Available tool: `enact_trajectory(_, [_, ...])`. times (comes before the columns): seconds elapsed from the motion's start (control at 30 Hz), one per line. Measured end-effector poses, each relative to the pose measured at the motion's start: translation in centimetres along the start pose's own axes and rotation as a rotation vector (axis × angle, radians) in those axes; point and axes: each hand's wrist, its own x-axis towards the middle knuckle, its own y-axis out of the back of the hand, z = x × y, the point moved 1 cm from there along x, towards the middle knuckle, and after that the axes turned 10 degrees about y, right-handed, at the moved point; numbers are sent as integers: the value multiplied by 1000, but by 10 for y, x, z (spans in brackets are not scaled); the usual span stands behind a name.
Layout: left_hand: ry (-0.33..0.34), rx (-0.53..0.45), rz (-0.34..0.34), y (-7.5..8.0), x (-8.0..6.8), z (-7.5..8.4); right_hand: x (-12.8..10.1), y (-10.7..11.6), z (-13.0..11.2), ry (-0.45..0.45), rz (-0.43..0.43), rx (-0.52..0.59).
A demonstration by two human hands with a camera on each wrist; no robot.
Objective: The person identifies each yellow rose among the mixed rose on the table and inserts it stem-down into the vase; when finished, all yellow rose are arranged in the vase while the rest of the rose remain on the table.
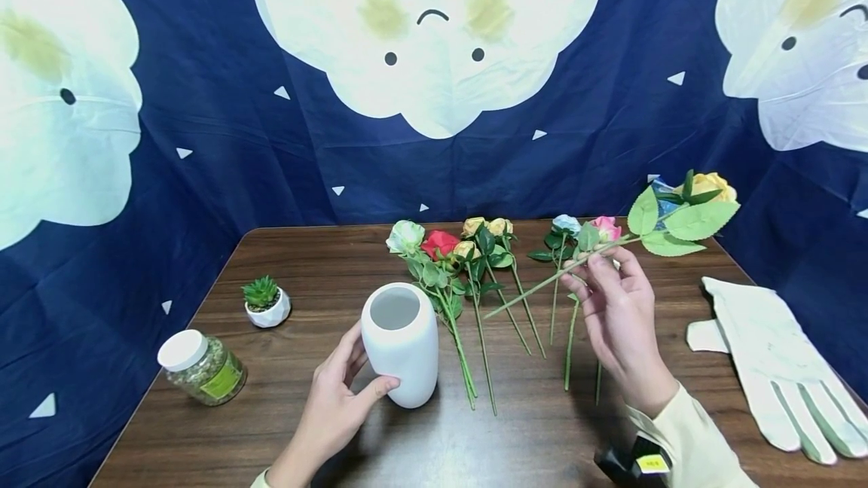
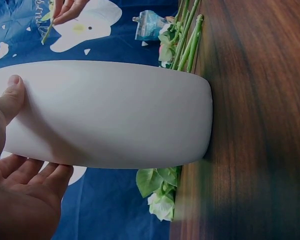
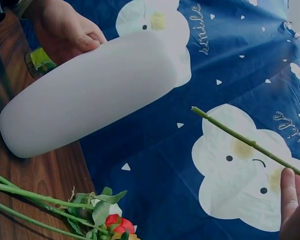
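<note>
A white vase [image 1: 401, 352] stands on the table with its mouth facing up. My left hand [image 1: 346, 390] grips its left side, thumb on the front and fingers behind; the left wrist view shows thumb and fingers on opposite sides of the vase [image 2: 115, 115]. Raised above the table to the right, my right hand [image 1: 620, 315] pinches the stem of an artificial yellow rose [image 1: 708, 190]. The bloom points up and right, while the bare stem end [image 3: 210, 117] points toward the vase side. Beneath that hand lie a pink rose [image 1: 606, 229] and a light blue rose [image 1: 565, 224].
Right of the vase lie a pale green rose [image 1: 405, 236], a red rose [image 1: 439, 244] and several yellow roses [image 1: 500, 227]. A potted succulent [image 1: 267, 307] and a lidded jar [image 1: 203, 367] stand on the left. White gloves [image 1: 766, 352] lie at the right edge.
</note>
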Motion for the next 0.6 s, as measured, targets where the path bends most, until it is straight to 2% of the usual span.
enact_trajectory(0.27, [-24,-1,1,1,0,1,-4,-3,0,12,-30,12])
enact_trajectory(0.6, [-2,7,4,2,0,2,-6,-6,1,16,-64,20])
